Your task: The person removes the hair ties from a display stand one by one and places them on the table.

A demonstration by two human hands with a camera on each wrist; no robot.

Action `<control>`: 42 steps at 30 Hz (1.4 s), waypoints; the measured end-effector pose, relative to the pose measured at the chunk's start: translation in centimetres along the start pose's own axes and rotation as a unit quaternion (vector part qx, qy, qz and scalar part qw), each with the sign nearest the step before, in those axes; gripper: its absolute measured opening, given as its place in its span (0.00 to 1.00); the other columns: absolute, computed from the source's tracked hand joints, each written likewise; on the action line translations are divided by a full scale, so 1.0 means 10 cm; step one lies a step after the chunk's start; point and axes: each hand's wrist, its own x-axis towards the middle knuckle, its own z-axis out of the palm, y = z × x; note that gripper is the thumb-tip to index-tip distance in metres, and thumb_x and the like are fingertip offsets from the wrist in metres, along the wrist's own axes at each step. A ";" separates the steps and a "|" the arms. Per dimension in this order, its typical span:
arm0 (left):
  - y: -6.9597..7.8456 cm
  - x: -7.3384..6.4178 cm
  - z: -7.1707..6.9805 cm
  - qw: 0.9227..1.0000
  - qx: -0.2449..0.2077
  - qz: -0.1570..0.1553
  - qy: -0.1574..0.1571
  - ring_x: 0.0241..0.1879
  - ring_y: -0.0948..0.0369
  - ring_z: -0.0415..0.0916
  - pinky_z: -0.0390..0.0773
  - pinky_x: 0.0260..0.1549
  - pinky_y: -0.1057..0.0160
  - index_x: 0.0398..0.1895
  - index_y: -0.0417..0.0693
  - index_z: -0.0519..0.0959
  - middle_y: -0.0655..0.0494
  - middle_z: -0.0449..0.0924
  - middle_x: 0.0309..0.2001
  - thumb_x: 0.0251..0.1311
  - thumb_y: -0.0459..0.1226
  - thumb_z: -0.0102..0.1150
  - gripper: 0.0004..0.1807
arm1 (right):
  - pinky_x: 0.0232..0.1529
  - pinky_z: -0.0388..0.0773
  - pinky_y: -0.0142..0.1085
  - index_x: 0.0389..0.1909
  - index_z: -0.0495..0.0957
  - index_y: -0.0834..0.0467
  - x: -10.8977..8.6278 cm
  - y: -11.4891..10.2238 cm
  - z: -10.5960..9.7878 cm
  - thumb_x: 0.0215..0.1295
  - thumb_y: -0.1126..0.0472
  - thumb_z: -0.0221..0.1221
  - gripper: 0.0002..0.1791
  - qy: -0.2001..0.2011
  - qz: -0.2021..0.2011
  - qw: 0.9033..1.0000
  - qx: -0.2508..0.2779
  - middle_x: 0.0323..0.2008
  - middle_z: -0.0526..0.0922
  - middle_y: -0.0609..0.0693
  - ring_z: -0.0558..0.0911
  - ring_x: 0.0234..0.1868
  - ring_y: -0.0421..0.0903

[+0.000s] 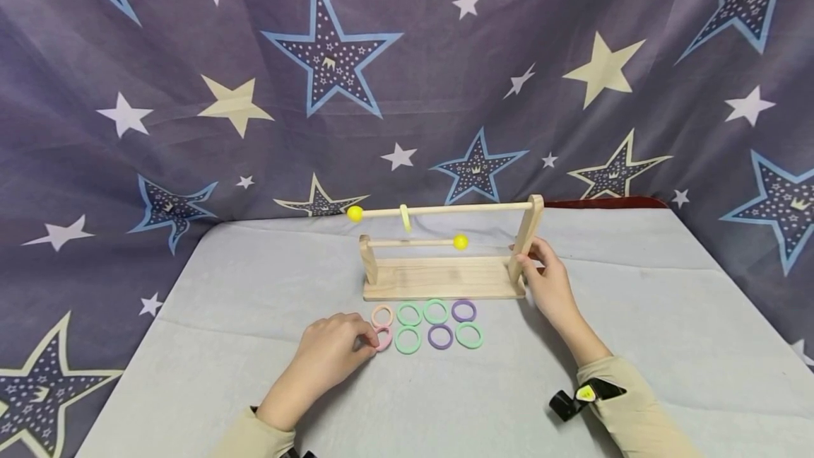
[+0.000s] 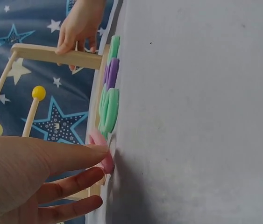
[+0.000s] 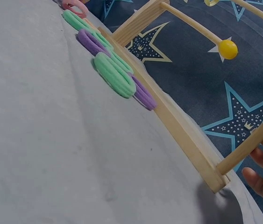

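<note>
My left hand [image 1: 335,350] pinches the edge of a pink ring [image 1: 384,338] at the left end of two rows of rings; in the left wrist view the pink ring [image 2: 107,164] stands tilted by the thumb. With thumb and fingers around it, my right hand [image 1: 550,281] grips the tall right post [image 1: 527,235] of a wooden rack [image 1: 445,280]. A yellow ring [image 1: 405,218] hangs on the rack's upper rod [image 1: 470,208]. The lower rod [image 1: 416,243] carries no ring. Yellow balls cap the free ends of both rods.
In front of the rack lie an orange ring [image 1: 382,315], several green rings [image 1: 408,339] and two purple rings [image 1: 440,336]. A grey cloth [image 1: 642,316] covers the table. Behind it hangs a star-patterned curtain [image 1: 407,76].
</note>
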 end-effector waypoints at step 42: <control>0.22 0.46 -0.18 0.963 -0.228 -0.075 0.122 0.43 0.56 0.80 0.77 0.41 0.53 0.46 0.58 0.84 0.60 0.83 0.43 0.64 0.44 0.64 0.09 | 0.38 0.72 0.23 0.61 0.72 0.63 0.00 0.03 0.02 0.73 0.59 0.55 0.20 0.005 -0.010 1.000 -0.005 0.52 0.82 0.61 0.75 0.48 0.37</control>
